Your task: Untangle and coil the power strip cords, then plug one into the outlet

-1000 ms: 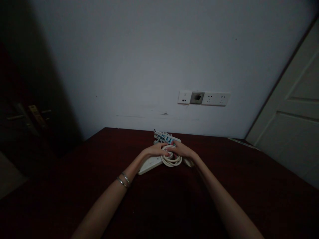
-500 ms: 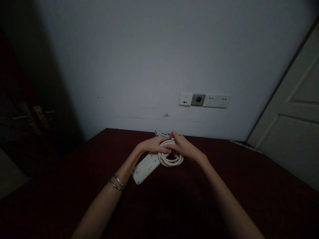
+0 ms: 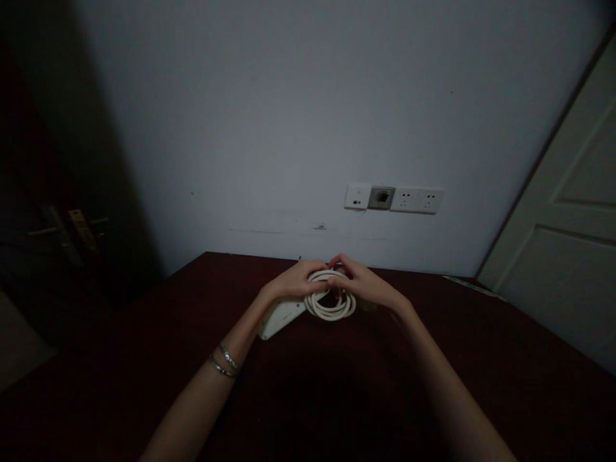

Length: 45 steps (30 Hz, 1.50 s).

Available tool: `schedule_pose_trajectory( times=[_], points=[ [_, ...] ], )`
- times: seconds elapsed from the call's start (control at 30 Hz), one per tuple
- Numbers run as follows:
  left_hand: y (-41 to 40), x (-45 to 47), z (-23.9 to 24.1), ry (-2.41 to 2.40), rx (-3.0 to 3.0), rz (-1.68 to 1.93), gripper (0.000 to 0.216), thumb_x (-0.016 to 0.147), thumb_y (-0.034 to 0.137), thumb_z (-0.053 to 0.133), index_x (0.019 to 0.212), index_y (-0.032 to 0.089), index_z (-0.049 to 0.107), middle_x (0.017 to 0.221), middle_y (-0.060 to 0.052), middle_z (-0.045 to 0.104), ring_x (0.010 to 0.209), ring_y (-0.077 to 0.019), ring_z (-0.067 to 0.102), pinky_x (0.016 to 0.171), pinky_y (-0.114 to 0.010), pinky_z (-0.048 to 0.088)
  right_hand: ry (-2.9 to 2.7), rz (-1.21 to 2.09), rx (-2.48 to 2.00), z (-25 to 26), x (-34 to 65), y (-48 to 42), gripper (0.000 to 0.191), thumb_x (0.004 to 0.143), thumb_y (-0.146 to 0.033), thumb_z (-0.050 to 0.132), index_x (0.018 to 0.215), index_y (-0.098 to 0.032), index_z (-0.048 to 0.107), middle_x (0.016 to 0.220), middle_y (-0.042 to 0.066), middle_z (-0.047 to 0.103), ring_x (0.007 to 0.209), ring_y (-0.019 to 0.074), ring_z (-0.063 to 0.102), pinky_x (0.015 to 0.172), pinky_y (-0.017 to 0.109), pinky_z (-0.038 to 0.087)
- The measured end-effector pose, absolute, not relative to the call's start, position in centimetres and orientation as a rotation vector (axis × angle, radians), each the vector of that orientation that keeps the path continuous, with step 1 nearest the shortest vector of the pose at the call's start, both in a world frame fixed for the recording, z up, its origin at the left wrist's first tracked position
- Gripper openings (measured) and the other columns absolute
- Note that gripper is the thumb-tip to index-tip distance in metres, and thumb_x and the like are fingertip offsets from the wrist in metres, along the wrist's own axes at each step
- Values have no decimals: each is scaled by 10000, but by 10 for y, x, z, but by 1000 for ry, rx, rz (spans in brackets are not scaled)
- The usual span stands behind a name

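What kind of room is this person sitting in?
Probably a plain room in a home or office: a dark red table against a bare wall with a row of wall sockets, a white panelled door at the right, and a dark door with a handle at the left.

— Worktop finish?
— Dark red-brown, wood by its look, smooth and low in sheen; dim light makes the grain hard to judge.
— The coiled cord?
— Cream plastic sheath, smooth, faintly glossy. The power strip body is white matt plastic.
— Anything metal?
— Two thin bracelets, polished metal. Wall is painted, matt, lightly scuffed.
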<state>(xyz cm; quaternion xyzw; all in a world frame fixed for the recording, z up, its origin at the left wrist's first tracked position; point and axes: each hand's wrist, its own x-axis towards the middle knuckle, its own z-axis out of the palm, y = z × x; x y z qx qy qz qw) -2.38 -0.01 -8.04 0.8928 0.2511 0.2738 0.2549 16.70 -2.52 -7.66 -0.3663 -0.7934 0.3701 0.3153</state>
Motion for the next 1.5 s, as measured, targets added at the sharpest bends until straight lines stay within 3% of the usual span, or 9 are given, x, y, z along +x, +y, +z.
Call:
schedule_pose_trajectory(
  times=[0.1,0.23,0.5,0.87,1.03,1.13,1.3,1.5],
  points=[
    [1,-25,-80,739,2454,763,220,769,299,528,892,131,597,785,-21,585,715,-123,516,653,-228,411,-2107,1041,-964,-73,173,-26,436,694,-389,664,1026,-190,464,755,7,603,683,146,585,583,242,473],
    [0,-27,-76,724,2440,782,219,763,266,515,910,125,595,795,-18,584,734,-121,521,679,-232,414,-2016,1171,-850,-73,173,-24,425,676,-328,682,1007,-181,459,809,17,614,716,145,599,605,248,479],
    [-1,-28,-76,617,2307,755,278,727,242,532,961,109,602,827,-33,611,749,-128,535,699,-250,426,-2017,1028,-817,-69,166,-32,411,697,-351,660,949,-206,370,655,-55,564,541,93,523,463,181,385],
    [-8,-25,-73,654,2308,737,371,773,424,534,926,98,622,786,-42,604,700,-125,518,633,-228,413,-2111,838,-943,-62,170,-38,456,649,-372,694,971,-213,414,677,-22,610,583,133,548,484,216,404],
    [-6,-25,-74,805,2319,921,347,789,422,509,848,97,618,717,-22,571,661,-116,489,603,-218,399,-2023,400,-1008,-51,179,-40,423,654,-416,689,964,-200,498,818,49,630,712,171,581,596,275,453],
    [-4,-29,-71,918,2297,1149,325,795,411,507,815,101,606,716,-20,563,665,-117,484,606,-216,391,-1791,171,-1008,-39,190,-49,274,756,-452,580,820,-187,560,729,54,620,662,165,572,582,274,443],
    [-2,-34,-66,1001,2247,1471,287,798,394,516,755,116,576,679,-2,533,643,-110,471,603,-209,381,-1808,565,-1163,-46,193,-37,484,796,-572,453,586,-156,585,549,60,601,516,154,559,529,274,447],
    [-3,-33,-67,990,2328,1461,276,803,396,510,764,130,569,703,-9,544,669,-120,491,645,-215,399,-1382,1249,-992,-77,161,-4,476,823,-589,378,804,-163,588,801,104,667,724,188,638,651,303,508]
  ],
)
